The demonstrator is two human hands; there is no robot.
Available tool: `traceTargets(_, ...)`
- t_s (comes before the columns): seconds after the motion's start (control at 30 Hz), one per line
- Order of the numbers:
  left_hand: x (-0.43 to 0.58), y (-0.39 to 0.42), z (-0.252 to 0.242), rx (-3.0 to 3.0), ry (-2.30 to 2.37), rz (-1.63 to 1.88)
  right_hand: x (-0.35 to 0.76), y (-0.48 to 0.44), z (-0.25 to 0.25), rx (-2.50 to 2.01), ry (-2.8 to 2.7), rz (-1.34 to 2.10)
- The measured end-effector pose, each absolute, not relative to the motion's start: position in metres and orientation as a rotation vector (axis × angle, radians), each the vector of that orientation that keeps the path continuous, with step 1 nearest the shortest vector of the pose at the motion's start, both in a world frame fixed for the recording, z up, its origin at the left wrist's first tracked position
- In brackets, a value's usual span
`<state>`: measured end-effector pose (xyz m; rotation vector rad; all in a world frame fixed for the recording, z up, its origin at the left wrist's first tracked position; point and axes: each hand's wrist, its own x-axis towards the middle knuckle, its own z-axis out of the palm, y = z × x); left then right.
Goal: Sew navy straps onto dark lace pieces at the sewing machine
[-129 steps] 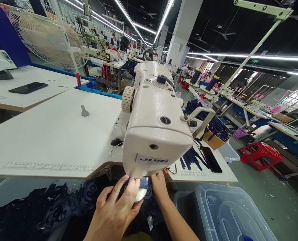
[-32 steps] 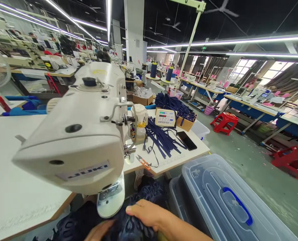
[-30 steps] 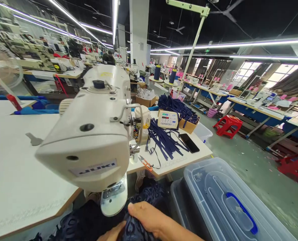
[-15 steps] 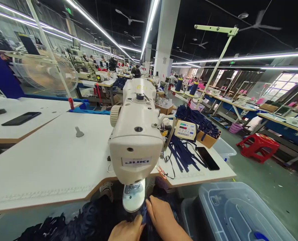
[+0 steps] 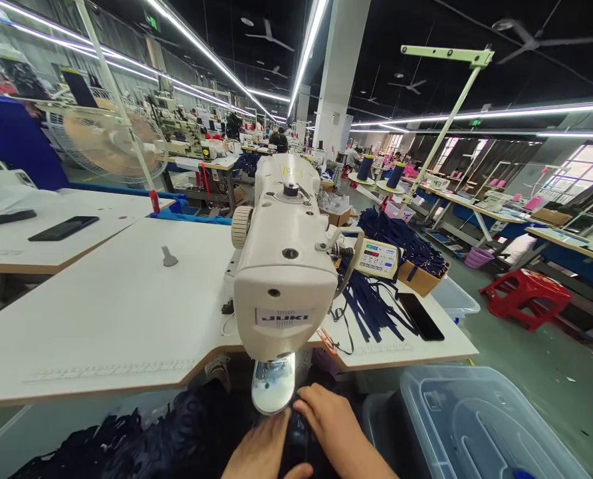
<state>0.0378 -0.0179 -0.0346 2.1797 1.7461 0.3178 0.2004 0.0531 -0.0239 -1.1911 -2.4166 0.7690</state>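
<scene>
A white JUKI sewing machine point(image 5: 286, 286) stands in the middle, with a clear oval guard point(image 5: 273, 386) at its lower front. My left hand point(image 5: 261, 447) is just below the guard, its fingers on dark navy fabric point(image 5: 299, 436). Close by on the right, my right hand point(image 5: 329, 419) is closed on the same fabric, fingers bent beside the guard. The machine's needle area is hidden behind the guard. More dark fabric point(image 5: 161, 432) lies heaped below the table at the left.
On the white table point(image 5: 117, 299) are a metal piece point(image 5: 168, 257), navy strips point(image 5: 373, 306), a control panel point(image 5: 377, 258) and a black phone point(image 5: 420, 317). A clear plastic bin point(image 5: 476, 426) stands lower right. A red stool point(image 5: 526, 299) is farther right.
The view has shifted, so the machine and table appear farther right. My left hand has moved up nearer the guard and its thumb has spread away. My right hand stays beside the guard.
</scene>
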Motion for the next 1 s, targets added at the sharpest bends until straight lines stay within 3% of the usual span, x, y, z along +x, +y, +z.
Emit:
traceTargets(0.13,0.019,-0.021,0.004,1.974,1.418,0.69,0.21,0.044,0.039,-0.716,-2.637,1.116)
traceTargets(0.27,0.005,-0.023,0.044,1.655,1.292,0.747,0.207,0.042,0.078,-0.661,-2.614,1.043)
traceTargets(0.37,-0.005,-0.023,0.054,1.723,1.73,0.934,0.198,0.049,0.074,-0.78,-2.559,0.676)
traceTargets(0.47,-0.01,-0.02,0.049,2.206,1.984,1.195,0.189,0.055,0.057,-0.875,-2.448,0.493)
traceTargets(0.6,-0.005,-0.016,0.039,2.799,1.68,1.013,0.185,0.058,0.037,-0.864,-2.162,0.857)
traceTargets(0.7,0.002,-0.015,0.036,2.868,1.682,0.861,0.187,0.063,0.03,-0.965,-1.929,1.17)
traceTargets(0.8,0.01,-0.013,0.036,2.764,1.825,0.938,0.186,0.073,0.031,-1.022,-1.765,1.404)
traceTargets(1.0,0.02,-0.01,0.043,2.51,2.05,1.046,0.175,0.09,0.043,-1.055,-1.843,1.312)
